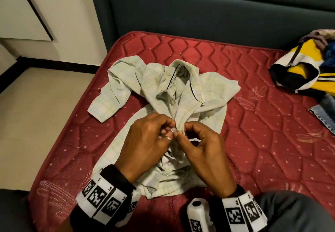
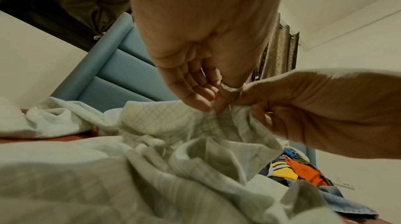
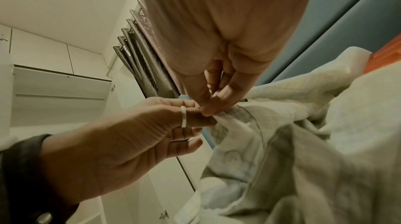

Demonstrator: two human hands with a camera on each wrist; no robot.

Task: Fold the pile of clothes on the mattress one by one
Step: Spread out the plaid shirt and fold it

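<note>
Pale checked shirt (image 1: pixel 163 104) on mattress (image 1: pixel 253 123): left hand (image 1: pixel 145 141), right hand (image 1: pixel 203 146) pinch placket at button (image 1: pixel 173 129); judgement: seat button fully, keep plackets aligned.

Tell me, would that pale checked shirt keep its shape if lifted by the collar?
Probably not. The shirt lies crumpled in soft folds on the mattress, so it would likely droop. It bunches where both hands' fingers pinch it, suggesting thin, light cloth.

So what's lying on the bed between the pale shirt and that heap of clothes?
Only bare red mattress separates the shirt from the heap, seen in the head view.
</note>
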